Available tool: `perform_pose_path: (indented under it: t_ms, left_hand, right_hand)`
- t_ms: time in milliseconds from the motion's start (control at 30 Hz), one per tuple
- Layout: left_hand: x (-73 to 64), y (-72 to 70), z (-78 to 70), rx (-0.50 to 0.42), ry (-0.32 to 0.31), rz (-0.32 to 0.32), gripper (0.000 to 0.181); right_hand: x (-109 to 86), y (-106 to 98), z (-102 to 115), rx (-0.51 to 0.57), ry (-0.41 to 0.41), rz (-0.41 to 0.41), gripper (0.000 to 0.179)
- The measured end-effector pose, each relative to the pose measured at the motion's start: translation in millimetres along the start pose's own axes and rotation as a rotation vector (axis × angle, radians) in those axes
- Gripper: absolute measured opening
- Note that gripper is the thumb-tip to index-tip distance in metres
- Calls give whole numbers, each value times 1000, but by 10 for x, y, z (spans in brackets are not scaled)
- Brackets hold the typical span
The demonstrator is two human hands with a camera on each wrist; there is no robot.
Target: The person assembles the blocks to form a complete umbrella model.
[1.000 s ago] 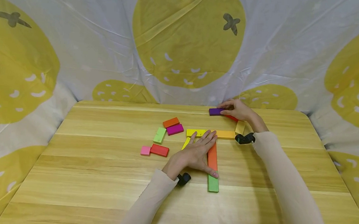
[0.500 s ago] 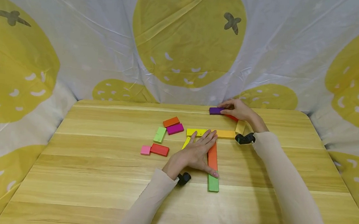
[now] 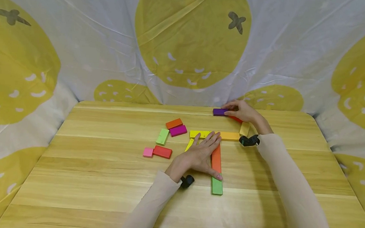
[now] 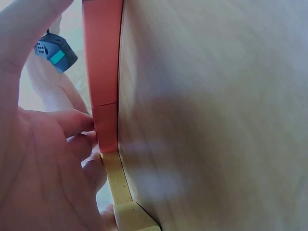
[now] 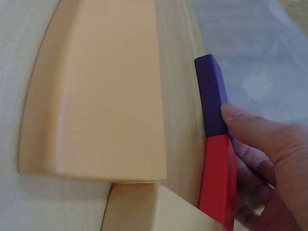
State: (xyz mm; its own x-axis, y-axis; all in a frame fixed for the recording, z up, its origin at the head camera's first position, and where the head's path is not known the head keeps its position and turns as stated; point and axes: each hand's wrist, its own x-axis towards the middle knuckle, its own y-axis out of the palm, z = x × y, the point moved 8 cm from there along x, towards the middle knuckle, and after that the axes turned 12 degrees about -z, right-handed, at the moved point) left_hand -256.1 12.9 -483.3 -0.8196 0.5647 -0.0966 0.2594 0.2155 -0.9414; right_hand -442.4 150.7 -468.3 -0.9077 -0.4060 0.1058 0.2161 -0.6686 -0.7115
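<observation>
With straight, spread fingers, my left hand (image 3: 196, 157) rests over a row of flat blocks in the head view. Its fingertips touch a yellow block (image 3: 197, 134) and the orange-red blocks (image 3: 216, 161); its thumb lies at a green block (image 3: 217, 188). In the left wrist view the orange-red blocks (image 4: 102, 53) line up end to end beside the fingers. At the table's far edge my right hand (image 3: 243, 111) pinches a purple block (image 3: 219, 112). The right wrist view has the thumb on this purple block (image 5: 210, 96), whose end meets a red block (image 5: 217, 178).
A light orange block (image 3: 229, 136) continues the yellow row, near a tan block (image 3: 244, 129) under the right wrist. Further left lie loose orange (image 3: 174, 123), magenta (image 3: 178, 130), light green (image 3: 162, 136), red (image 3: 162, 152) and pink (image 3: 148, 152) blocks. Patterned cloth hangs behind the table.
</observation>
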Motion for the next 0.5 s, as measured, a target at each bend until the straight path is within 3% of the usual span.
perform_pose_path:
  t_ms: [300, 500]
  left_hand:
    - [-5, -22, -11, -8, 10, -7, 137]
    - [-3, -15, -13, -5, 11, -9, 137]
  right_hand:
    - [6, -7, -39, 0, 17, -14, 31]
    - [-19, -15, -13, 5, -13, -11, 32]
